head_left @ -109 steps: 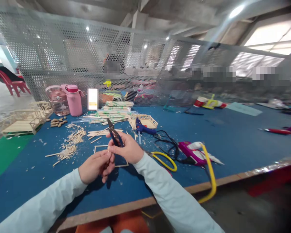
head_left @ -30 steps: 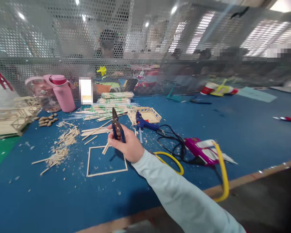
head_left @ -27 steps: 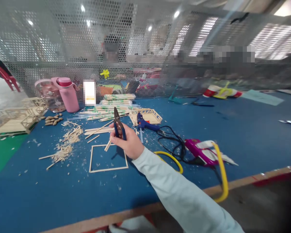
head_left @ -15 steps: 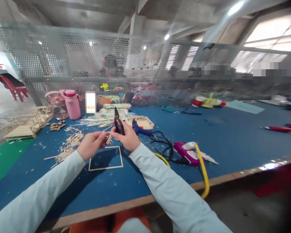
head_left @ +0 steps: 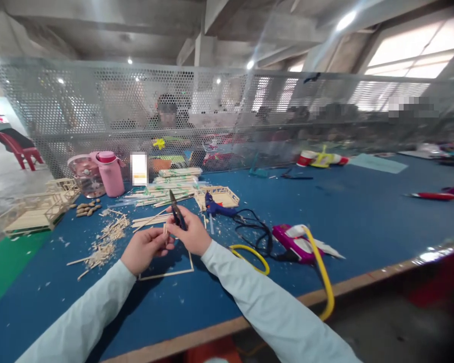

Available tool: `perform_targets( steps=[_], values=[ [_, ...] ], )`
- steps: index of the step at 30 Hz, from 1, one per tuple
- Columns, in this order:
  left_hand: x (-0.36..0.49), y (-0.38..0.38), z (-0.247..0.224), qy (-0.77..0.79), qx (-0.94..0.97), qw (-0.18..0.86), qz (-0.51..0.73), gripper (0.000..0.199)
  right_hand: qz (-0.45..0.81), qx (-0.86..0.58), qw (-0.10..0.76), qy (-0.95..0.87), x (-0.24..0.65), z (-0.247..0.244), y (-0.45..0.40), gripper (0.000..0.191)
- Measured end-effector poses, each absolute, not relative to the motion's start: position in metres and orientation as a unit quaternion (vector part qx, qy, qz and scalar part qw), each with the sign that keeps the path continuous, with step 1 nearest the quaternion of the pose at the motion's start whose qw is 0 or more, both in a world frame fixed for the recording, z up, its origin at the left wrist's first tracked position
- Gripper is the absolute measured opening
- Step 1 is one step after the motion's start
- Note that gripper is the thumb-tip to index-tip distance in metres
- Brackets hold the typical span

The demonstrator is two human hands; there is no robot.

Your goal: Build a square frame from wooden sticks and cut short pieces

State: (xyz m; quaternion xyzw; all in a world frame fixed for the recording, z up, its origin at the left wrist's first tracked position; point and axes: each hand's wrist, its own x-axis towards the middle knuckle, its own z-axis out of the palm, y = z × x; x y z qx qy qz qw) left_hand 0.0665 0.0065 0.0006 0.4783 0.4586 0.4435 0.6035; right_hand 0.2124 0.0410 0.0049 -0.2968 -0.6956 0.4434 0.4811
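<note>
My right hand [head_left: 193,233] is closed round dark-handled pliers [head_left: 177,212], whose jaws point up and away from me. Its fingertips meet those of my left hand [head_left: 146,247], which pinches short wooden sticks [head_left: 165,230] upright between the thumb and fingers. How many sticks there are is hard to make out. Under both hands a rectangular frame of thin sticks [head_left: 170,275] lies flat on the blue table [head_left: 227,297], partly covered by the hands. Just beyond them rest a few longer loose sticks [head_left: 148,220].
A blue glue gun [head_left: 220,205] lies by a small stick tray [head_left: 227,194]. Stick offcuts [head_left: 108,239] are heaped at left, near a pink bottle [head_left: 112,176] and stick models [head_left: 36,209]. A purple-and-white tool [head_left: 295,244] with a yellow cord [head_left: 325,282] lies right. Perforated mesh [head_left: 117,101] stands behind.
Both hands have come lower and nearer the stick frame, now covering more of it. The short sticks have turned more upright. The head view has tilted up slightly.
</note>
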Motion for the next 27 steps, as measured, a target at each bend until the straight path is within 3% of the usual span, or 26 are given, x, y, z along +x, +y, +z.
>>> perform_targets(
  steps=[11, 21, 27],
  values=[
    [0.072, -0.002, -0.001, 0.437, 0.348, 0.691, 0.459, 0.017, 0.456, -0.279, 0.476, -0.698, 0.218, 0.001, 0.041, 0.029],
    [0.068, -0.002, -0.004, 0.447, 0.43, 0.664, 0.418, 0.041, 0.461, -0.281, 0.445, -0.714, 0.215, 0.006, 0.034, 0.033],
    [0.072, -0.001, 0.004, 0.448, 0.424, 0.676, 0.403, 0.028, 0.462, -0.307, 0.467, -0.689, 0.217, 0.012, 0.031, 0.032]
  ],
)
